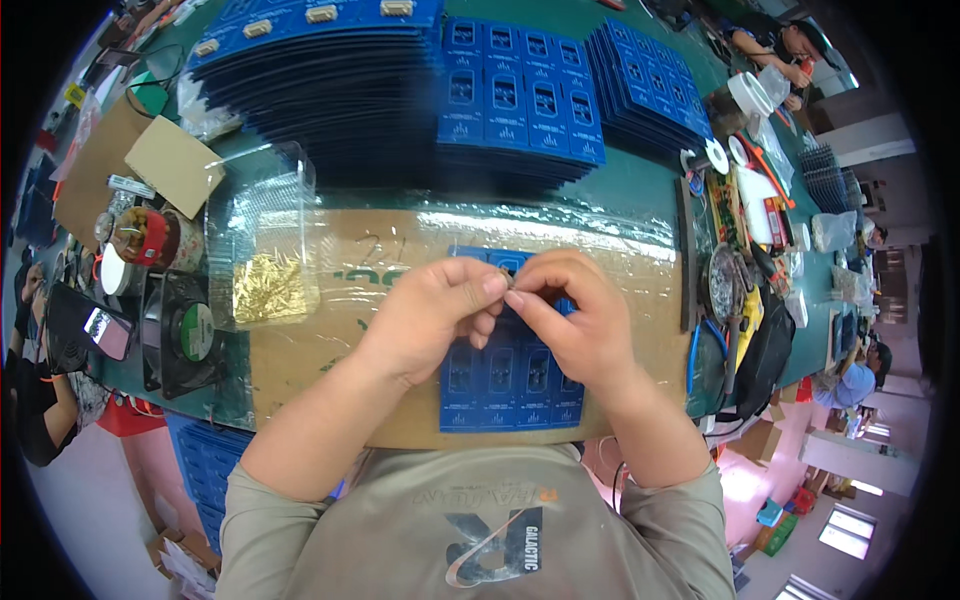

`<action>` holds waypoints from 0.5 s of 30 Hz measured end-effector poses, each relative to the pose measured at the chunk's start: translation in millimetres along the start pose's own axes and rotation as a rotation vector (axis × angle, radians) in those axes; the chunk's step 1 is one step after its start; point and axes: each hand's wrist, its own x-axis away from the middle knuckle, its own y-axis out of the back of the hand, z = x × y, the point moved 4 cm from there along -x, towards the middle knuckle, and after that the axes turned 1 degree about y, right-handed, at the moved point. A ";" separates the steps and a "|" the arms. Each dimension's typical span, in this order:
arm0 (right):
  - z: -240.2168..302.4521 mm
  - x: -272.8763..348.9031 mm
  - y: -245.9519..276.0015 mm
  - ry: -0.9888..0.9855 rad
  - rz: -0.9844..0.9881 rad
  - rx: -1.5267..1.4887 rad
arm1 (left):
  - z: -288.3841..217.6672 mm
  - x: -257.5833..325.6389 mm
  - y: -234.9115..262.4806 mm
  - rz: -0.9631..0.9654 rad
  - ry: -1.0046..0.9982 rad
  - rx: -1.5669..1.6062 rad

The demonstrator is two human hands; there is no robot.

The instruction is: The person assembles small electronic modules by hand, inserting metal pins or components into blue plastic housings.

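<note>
Your left hand (pixel 435 305) and right hand (pixel 585 325) meet over the board (pixel 510 390), thumb and forefinger of each clamped on a tiny piece (pixel 507 279) between them. It is mostly hidden by your fingertips, so you can't tell its exact kind from here. Pinching from both sides probably lets you steady and turn something this small.

The board lies flat on the cardboard (pixel 330 400) right in front of you, its near part bare to view and its far part under your hands. The cardboard likely spares both board and bench (pixel 630 185) from scratches.

On the left, the clear tray (pixel 307 185) holds loose gold bits (pixel 272 287), gathered at its near end, perhaps so your left hand finds them easily. The fan (pixel 188 335) stands beside it, further left.

The stacks (pixel 520 100) of blue boards stand on the far side, presumably to leave your working spot free. Tools such as the blue pliers (pixel 706 350) lie on the right, past the cardboard's edge, within likely reach.
</note>
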 end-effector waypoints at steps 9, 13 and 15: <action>-40.0 12.3 39.7 -0.372 -0.138 -0.496 | -7.1 -1.6 4.1 -0.007 -0.085 0.046; -46.6 14.8 49.4 -0.377 -0.003 -0.205 | -8.7 0.0 4.5 -0.026 -0.103 0.028; -40.2 14.0 49.1 -0.129 0.131 0.265 | -8.0 -0.6 5.2 -0.023 -0.106 0.026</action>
